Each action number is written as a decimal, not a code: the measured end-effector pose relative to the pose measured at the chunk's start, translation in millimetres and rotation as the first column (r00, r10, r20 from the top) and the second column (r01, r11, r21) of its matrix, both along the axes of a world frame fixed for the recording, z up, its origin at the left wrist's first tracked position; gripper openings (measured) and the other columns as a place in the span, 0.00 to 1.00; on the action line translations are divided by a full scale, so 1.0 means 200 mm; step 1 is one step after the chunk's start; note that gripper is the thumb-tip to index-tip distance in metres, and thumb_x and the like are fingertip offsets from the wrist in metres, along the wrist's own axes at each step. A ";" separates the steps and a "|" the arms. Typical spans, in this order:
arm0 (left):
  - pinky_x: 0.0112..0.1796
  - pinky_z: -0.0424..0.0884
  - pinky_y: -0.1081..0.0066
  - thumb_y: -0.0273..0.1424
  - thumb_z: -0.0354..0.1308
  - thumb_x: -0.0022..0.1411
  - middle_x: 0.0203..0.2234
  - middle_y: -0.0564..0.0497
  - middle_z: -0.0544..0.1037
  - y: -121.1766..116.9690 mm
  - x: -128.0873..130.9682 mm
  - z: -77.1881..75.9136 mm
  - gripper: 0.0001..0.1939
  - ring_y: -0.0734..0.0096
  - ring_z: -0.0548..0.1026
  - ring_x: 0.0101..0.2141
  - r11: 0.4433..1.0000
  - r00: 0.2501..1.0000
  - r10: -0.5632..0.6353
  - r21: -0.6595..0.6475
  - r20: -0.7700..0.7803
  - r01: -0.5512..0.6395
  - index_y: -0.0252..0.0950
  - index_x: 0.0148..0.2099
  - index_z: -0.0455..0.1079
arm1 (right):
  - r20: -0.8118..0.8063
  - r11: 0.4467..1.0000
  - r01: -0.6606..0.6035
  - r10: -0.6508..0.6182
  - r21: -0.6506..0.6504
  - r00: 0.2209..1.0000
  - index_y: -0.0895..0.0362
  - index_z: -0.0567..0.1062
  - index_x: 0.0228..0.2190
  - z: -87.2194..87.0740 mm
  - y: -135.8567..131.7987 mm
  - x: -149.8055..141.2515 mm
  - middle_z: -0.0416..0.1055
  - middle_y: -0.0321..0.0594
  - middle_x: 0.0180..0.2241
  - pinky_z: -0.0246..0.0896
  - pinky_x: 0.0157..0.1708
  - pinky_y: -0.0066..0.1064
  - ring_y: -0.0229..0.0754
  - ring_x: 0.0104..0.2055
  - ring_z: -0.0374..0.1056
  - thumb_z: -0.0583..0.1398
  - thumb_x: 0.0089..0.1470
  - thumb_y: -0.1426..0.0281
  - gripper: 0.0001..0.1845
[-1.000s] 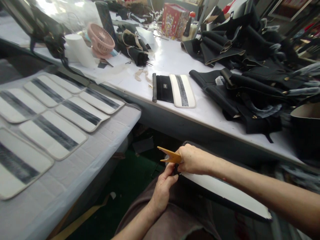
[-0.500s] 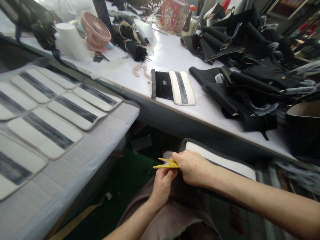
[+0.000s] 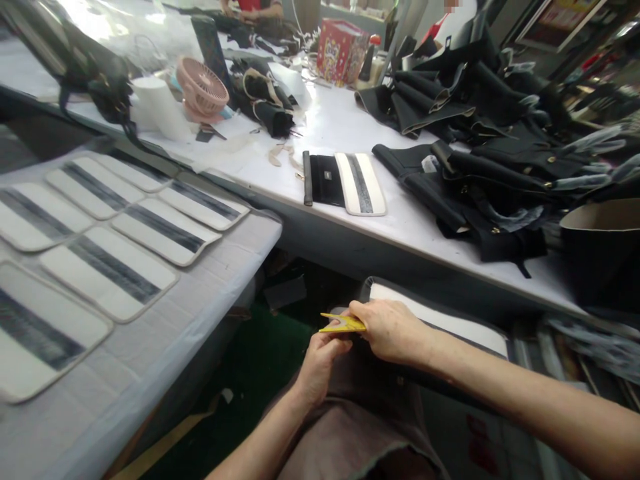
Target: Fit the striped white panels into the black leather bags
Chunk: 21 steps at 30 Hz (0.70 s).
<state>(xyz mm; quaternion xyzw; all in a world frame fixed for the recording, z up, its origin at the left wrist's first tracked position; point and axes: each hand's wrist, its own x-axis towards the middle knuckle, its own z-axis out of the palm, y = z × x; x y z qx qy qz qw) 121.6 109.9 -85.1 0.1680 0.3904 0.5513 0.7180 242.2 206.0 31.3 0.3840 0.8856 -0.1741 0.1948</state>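
My right hand [image 3: 387, 328] is closed on a small yellow thread snipper [image 3: 340, 324], blades pointing left. My left hand [image 3: 320, 363] sits just below it, its fingers pinched up against the snipper's tip and the edge of a black and white padded panel [image 3: 440, 320] that lies across my lap. What my left fingers pinch is too small to make out. A finished piece, black with a white flap and grey stripe [image 3: 345, 179], lies on the white table [image 3: 350, 120] ahead.
Several white panels with dark stripes [image 3: 115, 267] lie in rows on a covered side table at left. A heap of black bag parts [image 3: 490, 147] fills the table's right. A pink fan [image 3: 203, 87], a white roll [image 3: 160, 103] and a red box [image 3: 340, 50] stand farther back.
The panel on my lap has turned, its white face now lying farther back. The snipper has tipped flatter, and my left hand has closed up under its tip.
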 end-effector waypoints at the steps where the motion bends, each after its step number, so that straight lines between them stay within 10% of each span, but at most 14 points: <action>1: 0.59 0.59 0.61 0.24 0.58 0.54 0.49 0.48 0.79 0.00 0.00 0.00 0.22 0.55 0.69 0.56 1.000 1.000 -0.004 0.008 -0.001 0.004 0.38 0.52 0.77 | -0.005 1.000 0.015 -0.015 0.001 1.000 0.52 0.71 0.43 0.00 0.00 0.00 0.77 0.42 0.37 0.58 0.31 0.33 0.52 0.38 0.75 0.56 0.54 0.72 0.14; 21: 0.61 0.59 0.56 0.33 0.65 0.58 0.58 0.46 0.72 0.07 -0.01 -0.01 0.22 0.51 0.68 0.58 0.992 0.971 -0.097 0.059 -0.218 0.112 0.40 0.55 0.74 | -0.050 0.985 0.082 -0.091 -0.149 0.995 0.49 0.76 0.44 0.02 0.10 0.01 0.78 0.42 0.35 0.59 0.31 0.34 0.53 0.37 0.75 0.58 0.54 0.71 0.16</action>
